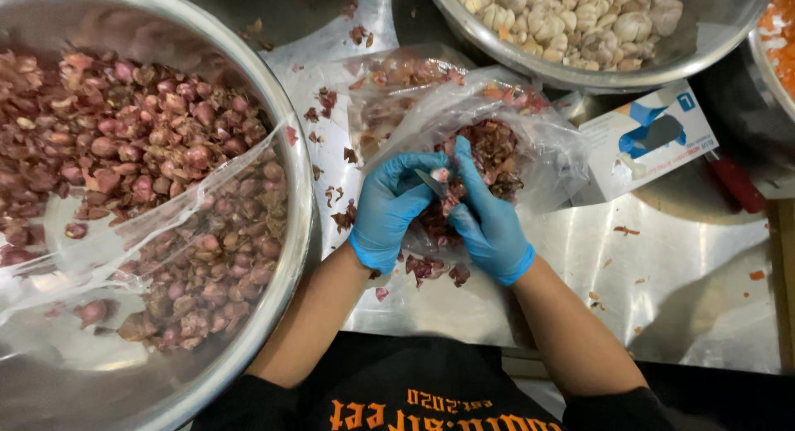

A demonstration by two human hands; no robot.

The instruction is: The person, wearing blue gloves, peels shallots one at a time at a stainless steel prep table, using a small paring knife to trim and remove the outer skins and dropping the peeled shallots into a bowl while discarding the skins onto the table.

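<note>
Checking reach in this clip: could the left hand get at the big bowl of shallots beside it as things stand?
Probably yes. The left hand is busy holding a shallot against a small knife, but the bowl of shallots sits just to its left, with only bare steel table between.

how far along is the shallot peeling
Done: a heap of purple skins fills the clear plastic bag, so a fair number look peeled. In hand: the left hand and right hand, both blue-gloved, work one small shallot with a knife blade. Left: the big steel bowl is full of unpeeled shallots, so most remains.
</note>
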